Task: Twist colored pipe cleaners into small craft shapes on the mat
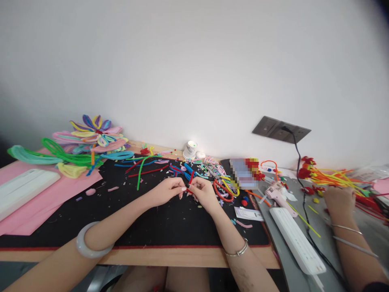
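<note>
A short red pipe cleaner (191, 177) is pinched between my hands above the black mat (121, 221). The fingers of my left hand (170, 191) are closed on its lower end. My right hand (201, 190) grips it from the other side, with one end sticking up past the fingertips. Just behind my hands lie blue pipe cleaners (189, 168) and a heap of small cut pieces (212, 167). A red loop (223, 194) rests to the right of my right hand.
Pipe-cleaner flowers (99, 132) stand on pink paper (75, 190) at the left. A white cup (191, 149) is by the wall. To the right are a glue gun (278, 194), a white power strip (298, 239), a black cable (299, 162) and another person's hand (338, 202).
</note>
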`<move>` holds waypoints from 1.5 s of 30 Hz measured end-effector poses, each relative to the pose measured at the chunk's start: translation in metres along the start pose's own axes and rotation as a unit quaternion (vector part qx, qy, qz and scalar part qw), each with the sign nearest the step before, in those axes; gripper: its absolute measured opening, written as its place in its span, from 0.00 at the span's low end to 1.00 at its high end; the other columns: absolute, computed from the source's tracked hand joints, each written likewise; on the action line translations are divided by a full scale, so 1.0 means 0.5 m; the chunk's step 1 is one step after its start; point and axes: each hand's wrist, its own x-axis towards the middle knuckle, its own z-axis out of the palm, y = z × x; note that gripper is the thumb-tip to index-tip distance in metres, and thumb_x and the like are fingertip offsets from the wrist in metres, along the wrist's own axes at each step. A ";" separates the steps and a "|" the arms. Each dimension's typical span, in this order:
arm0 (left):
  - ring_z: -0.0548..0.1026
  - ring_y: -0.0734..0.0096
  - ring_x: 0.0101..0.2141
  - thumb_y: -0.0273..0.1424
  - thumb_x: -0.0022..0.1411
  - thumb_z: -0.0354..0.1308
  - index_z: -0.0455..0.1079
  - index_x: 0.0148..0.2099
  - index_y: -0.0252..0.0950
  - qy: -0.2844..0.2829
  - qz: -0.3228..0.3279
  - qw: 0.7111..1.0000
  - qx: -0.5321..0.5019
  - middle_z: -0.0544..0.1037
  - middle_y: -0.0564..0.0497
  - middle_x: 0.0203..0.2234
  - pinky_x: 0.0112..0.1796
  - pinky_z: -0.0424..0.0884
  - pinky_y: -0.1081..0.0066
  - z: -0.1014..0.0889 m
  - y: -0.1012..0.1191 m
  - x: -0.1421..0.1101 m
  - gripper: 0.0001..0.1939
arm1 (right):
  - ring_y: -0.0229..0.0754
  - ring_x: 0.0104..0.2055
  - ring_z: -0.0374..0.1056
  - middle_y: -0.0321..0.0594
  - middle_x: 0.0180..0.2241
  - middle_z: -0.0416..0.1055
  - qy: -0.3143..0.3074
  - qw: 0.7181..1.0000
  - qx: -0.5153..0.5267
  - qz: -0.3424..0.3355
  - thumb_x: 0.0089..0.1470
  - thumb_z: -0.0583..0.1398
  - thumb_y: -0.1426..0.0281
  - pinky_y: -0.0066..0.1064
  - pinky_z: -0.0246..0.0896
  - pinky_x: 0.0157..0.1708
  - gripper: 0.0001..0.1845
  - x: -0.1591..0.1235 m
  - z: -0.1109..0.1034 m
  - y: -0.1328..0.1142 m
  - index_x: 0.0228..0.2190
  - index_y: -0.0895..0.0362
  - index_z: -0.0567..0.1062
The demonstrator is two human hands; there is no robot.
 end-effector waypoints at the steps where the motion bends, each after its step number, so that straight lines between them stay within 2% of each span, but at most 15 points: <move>1: 0.68 0.73 0.25 0.35 0.59 0.49 0.63 0.27 0.35 -0.001 0.000 1.000 0.003 0.71 0.54 0.21 0.31 0.62 0.73 0.000 0.002 -0.001 0.11 | 0.29 0.12 0.54 0.32 0.15 0.66 0.000 1.000 0.002 0.004 0.46 0.60 0.65 0.20 0.47 0.11 0.10 0.000 0.000 -0.001 0.21 0.58 0.67; 6: 0.68 0.72 0.25 0.35 0.58 0.49 0.63 0.29 0.35 0.000 0.000 1.000 0.014 0.71 0.54 0.21 0.30 0.63 0.73 0.002 0.001 -0.002 0.10 | 0.29 0.12 0.53 0.32 0.15 0.67 0.000 1.000 0.016 0.016 0.45 0.59 0.68 0.19 0.45 0.10 0.08 -0.001 0.001 -0.003 0.20 0.58 0.66; 12: 0.67 0.73 0.23 0.36 0.58 0.50 0.65 0.30 0.35 0.022 -0.001 0.998 0.052 0.71 0.54 0.20 0.27 0.61 0.74 0.002 -0.004 -0.002 0.10 | 0.29 0.13 0.55 0.33 0.17 0.67 0.001 1.000 0.005 0.016 0.47 0.58 0.66 0.20 0.49 0.11 0.09 -0.001 -0.003 0.006 0.22 0.58 0.67; 20: 0.63 0.76 0.20 0.33 0.58 0.49 0.64 0.28 0.36 0.041 0.025 0.989 0.142 0.69 0.56 0.18 0.23 0.57 0.76 0.007 0.019 -0.012 0.09 | 0.30 0.13 0.54 0.31 0.14 0.65 0.022 1.000 -0.021 0.005 0.47 0.56 0.69 0.21 0.45 0.13 0.09 -0.001 0.005 0.005 0.19 0.58 0.65; 24: 0.64 0.75 0.22 0.31 0.58 0.48 0.65 0.27 0.36 0.051 0.066 0.979 0.186 0.70 0.54 0.21 0.25 0.57 0.75 0.011 0.022 -0.017 0.09 | 0.30 0.13 0.54 0.32 0.14 0.65 0.031 0.999 -0.031 0.004 0.47 0.56 0.68 0.22 0.45 0.14 0.10 -0.001 0.007 0.004 0.19 0.57 0.65; 29: 0.64 0.75 0.22 0.33 0.60 0.47 0.64 0.28 0.36 0.092 0.062 0.980 0.163 0.69 0.54 0.20 0.25 0.59 0.75 0.006 0.023 -0.015 0.10 | 0.32 0.17 0.54 0.32 0.17 0.63 0.034 0.997 -0.061 -0.039 0.51 0.54 0.64 0.23 0.47 0.16 0.12 0.000 -0.003 0.002 0.22 0.58 0.69; 32: 0.64 0.75 0.22 0.34 0.60 0.47 0.63 0.28 0.36 0.126 0.061 0.980 0.144 0.68 0.55 0.20 0.26 0.58 0.75 -0.002 0.021 -0.012 0.11 | 0.33 0.19 0.55 0.33 0.19 0.63 0.029 0.993 -0.103 -0.052 0.50 0.56 0.64 0.24 0.47 0.19 0.11 -0.002 -0.008 -0.002 0.23 0.58 0.70; 36: 0.62 0.75 0.21 0.35 0.60 0.47 0.66 0.30 0.36 0.129 0.047 0.980 0.144 0.66 0.56 0.19 0.25 0.57 0.75 -0.008 0.015 -0.008 0.11 | 0.32 0.18 0.52 0.31 0.17 0.59 0.028 0.990 -0.128 -0.046 0.49 0.57 0.65 0.24 0.45 0.19 0.12 -0.003 -0.011 -0.004 0.20 0.58 0.70; 45: 0.59 0.76 0.21 0.34 0.61 0.46 0.63 0.27 0.35 0.121 0.058 0.977 0.168 0.63 0.57 0.18 0.24 0.55 0.76 0.002 0.013 -0.007 0.13 | 0.34 0.20 0.55 0.32 0.16 0.61 0.127 0.964 -0.214 -0.090 0.51 0.55 0.67 0.26 0.48 0.23 0.15 -0.003 -0.004 -0.007 0.16 0.58 0.68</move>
